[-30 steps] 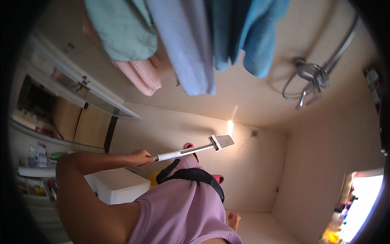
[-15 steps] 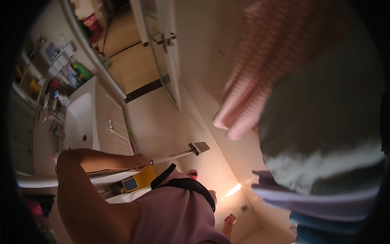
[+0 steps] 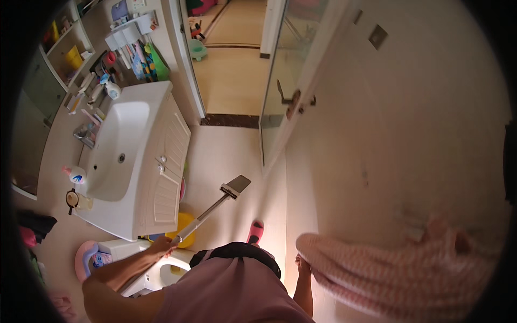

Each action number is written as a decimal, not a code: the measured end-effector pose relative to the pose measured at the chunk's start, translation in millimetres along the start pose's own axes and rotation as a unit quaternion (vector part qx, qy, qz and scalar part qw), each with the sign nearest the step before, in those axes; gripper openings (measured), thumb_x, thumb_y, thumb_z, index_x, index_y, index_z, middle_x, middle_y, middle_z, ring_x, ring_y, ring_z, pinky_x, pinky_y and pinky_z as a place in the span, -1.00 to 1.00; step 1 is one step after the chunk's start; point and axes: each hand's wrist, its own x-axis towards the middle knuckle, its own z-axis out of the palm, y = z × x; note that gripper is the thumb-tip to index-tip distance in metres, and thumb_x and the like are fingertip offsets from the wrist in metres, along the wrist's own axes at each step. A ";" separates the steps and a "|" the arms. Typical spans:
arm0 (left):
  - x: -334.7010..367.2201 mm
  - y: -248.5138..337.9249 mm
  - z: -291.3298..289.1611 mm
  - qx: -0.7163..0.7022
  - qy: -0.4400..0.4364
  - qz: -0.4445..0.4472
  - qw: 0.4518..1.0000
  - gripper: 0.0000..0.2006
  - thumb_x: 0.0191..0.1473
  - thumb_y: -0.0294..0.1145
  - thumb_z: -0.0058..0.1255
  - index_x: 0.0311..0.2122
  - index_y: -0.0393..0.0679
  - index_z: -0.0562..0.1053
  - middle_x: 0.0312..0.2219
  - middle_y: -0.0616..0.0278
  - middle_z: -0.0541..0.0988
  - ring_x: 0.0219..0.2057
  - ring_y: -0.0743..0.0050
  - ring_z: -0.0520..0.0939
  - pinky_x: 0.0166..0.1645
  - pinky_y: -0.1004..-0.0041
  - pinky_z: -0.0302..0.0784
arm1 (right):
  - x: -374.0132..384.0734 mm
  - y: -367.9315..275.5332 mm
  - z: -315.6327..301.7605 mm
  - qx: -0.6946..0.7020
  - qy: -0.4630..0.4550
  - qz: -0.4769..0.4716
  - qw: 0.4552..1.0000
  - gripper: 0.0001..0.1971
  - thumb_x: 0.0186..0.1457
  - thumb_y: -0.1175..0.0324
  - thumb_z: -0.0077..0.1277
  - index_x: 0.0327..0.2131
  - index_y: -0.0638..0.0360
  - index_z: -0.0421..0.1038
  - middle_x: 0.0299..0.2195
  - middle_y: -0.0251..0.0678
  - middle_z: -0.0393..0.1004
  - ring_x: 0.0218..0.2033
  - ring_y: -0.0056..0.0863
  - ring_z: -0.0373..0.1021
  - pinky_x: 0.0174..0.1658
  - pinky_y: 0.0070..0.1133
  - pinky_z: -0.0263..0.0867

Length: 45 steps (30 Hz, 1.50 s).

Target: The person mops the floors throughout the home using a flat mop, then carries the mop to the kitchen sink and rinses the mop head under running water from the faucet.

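1 flat mop w/ silvery pole tilted, grey head fwd.

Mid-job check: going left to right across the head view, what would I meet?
Pink-topped bottle, left hand, mop head, pink slipper, right hand, square wall plate.

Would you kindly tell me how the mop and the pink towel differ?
The mop is straight and slender, while the pink towel is broad and draped. The mop is grey and white; the pink towel is pink and textured. The left hand grips the mop; the pink towel is beside the right hand, contact unclear.
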 end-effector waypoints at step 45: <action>576.6 989.0 -411.2 -0.143 0.127 0.087 0.978 -0.81 -0.12 -0.32 -0.10 -0.59 -0.24 0.37 -0.84 0.39 0.26 -0.83 0.70 0.26 -0.76 0.63 0.12 | 647.0 -622.6 897.0 -0.355 -0.152 0.144 0.911 -0.82 -0.04 0.40 -0.32 -0.44 0.24 0.29 -0.75 -0.36 0.23 -0.80 -0.61 0.12 -0.73 -0.64 0.09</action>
